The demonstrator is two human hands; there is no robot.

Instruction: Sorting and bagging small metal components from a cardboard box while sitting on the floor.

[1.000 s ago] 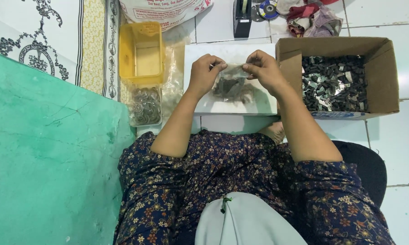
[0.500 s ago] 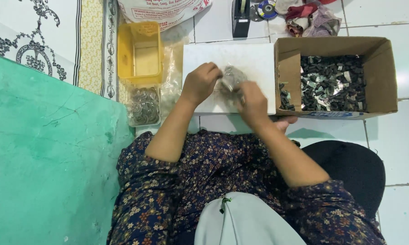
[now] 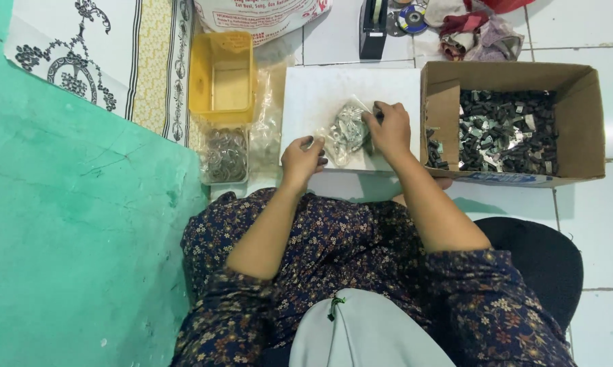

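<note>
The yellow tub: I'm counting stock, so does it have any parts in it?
No, the yellow tub shows only its bare bottom; the metal parts sit in the clear container below it.

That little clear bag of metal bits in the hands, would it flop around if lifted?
Probably: the clear bag looks thin and crinkled, so it should sag around its metal pieces. It likely feels heavy for its size. The right hand grips its top; the left hand touches its edge.

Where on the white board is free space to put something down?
The board is bare along its far edge and left half, between the yellow tray and the box. Its near right part is crowded by the bag and both hands.
</note>
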